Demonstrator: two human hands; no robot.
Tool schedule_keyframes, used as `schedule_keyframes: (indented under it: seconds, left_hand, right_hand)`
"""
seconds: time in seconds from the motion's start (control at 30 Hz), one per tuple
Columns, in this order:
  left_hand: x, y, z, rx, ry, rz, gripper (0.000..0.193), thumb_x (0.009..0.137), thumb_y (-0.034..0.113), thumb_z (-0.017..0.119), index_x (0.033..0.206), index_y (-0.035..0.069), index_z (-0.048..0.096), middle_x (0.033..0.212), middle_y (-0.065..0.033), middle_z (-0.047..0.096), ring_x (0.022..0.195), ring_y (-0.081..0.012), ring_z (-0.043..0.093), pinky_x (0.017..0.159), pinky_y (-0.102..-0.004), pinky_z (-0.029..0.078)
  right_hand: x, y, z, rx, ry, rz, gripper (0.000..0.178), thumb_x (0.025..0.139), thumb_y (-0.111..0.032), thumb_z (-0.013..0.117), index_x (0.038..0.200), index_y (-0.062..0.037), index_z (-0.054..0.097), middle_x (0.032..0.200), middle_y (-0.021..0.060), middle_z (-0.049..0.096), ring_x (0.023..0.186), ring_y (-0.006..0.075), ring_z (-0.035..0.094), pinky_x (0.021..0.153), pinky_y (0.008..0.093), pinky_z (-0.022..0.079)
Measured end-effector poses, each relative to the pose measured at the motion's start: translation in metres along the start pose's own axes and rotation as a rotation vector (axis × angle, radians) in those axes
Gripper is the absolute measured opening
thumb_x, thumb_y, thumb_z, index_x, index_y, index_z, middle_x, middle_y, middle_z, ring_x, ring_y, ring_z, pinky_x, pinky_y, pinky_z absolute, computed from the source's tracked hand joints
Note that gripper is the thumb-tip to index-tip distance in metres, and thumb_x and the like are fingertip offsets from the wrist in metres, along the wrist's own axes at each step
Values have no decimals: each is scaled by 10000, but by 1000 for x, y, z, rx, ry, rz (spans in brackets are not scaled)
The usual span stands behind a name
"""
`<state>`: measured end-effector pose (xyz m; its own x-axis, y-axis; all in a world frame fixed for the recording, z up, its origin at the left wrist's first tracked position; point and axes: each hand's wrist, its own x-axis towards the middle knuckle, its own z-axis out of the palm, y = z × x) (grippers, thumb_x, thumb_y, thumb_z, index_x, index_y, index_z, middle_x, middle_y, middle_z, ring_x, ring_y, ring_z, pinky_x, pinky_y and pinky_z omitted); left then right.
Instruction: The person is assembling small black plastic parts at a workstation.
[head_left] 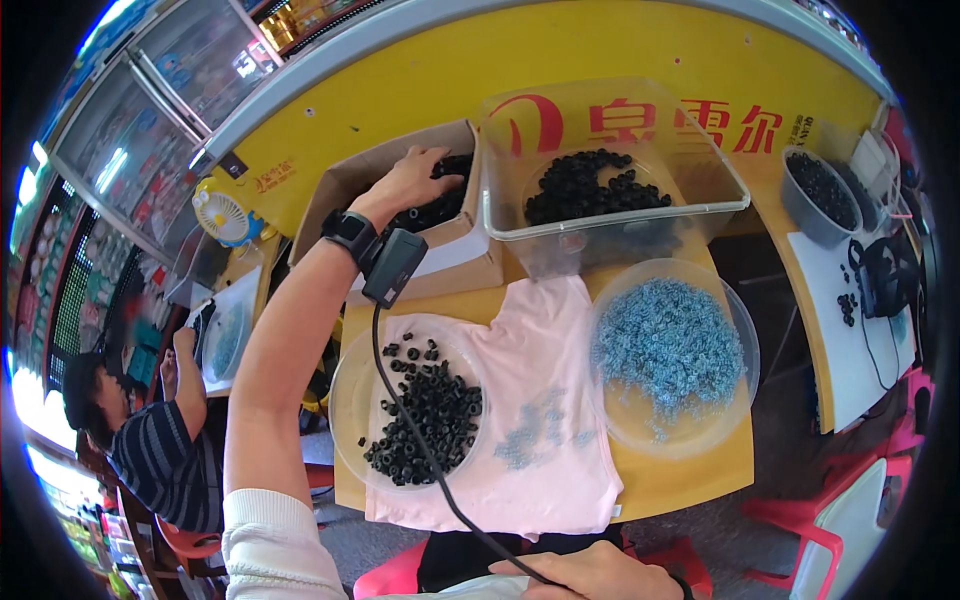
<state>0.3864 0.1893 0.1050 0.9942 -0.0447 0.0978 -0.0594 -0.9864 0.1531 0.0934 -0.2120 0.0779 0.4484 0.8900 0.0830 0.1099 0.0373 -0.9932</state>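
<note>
My left hand (pixel 412 182) reaches into an open cardboard box (pixel 470 270), its fingers apart over small black ring-shaped pieces (pixel 432 212); some fingertips are hidden among them. A dark wrist camera (pixel 396 266) sits on that wrist, trailing a black cable (pixel 425 450). My right hand (pixel 615 575) rests low by my lap, fingers stretched leftward, with the cable crossing it; it is partly cut off by the lower edge. A clear round tray (pixel 343 440) with loose black pieces lies on a pale pink cloth (pixel 545 330). Right of it is a round tray (pixel 752 340) of blue-grey bits.
A large clear plastic bin (pixel 735 200) with more black pieces stands beside the box, before a yellow panel (pixel 400 80). At left, another person (pixel 165 450) sits by a small fan (pixel 222 215). A grey tub (pixel 820 200) and red chair (pixel 825 530) are at right.
</note>
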Motion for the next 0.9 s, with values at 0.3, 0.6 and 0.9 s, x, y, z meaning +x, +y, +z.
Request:
schedule_keyframes:
  seconds: [0.3, 0.6, 0.9]
  left_hand:
    - [21, -26, 34, 164, -217, 43, 619, 912, 494, 518, 1448, 209, 399, 1388, -272, 409, 1256, -494, 399, 1093, -508, 306]
    - [19, -30, 36, 60, -302, -57, 616, 937, 548, 457, 1438, 204, 356, 1378, -271, 404, 1268, -518, 410, 1070, -565, 329]
    - [-8, -22, 17, -173, -252, 38, 495, 940, 388, 565, 1240, -3, 514, 1185, -257, 616, 1112, -350, 591, 961, -376, 439]
  right_hand:
    - [20, 21, -9, 94, -84, -33, 396, 931, -235, 562, 1290, -68, 566, 975, 197, 671, 792, 348, 674, 715, 411, 538]
    - [29, 26, -15, 132, -175, -38, 374, 957, -247, 540, 1274, -49, 549, 998, 207, 666, 829, 363, 669, 723, 420, 537]
    - [33, 30, -12, 155, -191, 10, 367, 954, -248, 542, 1276, -74, 558, 1007, 210, 667, 834, 373, 669, 721, 414, 536]
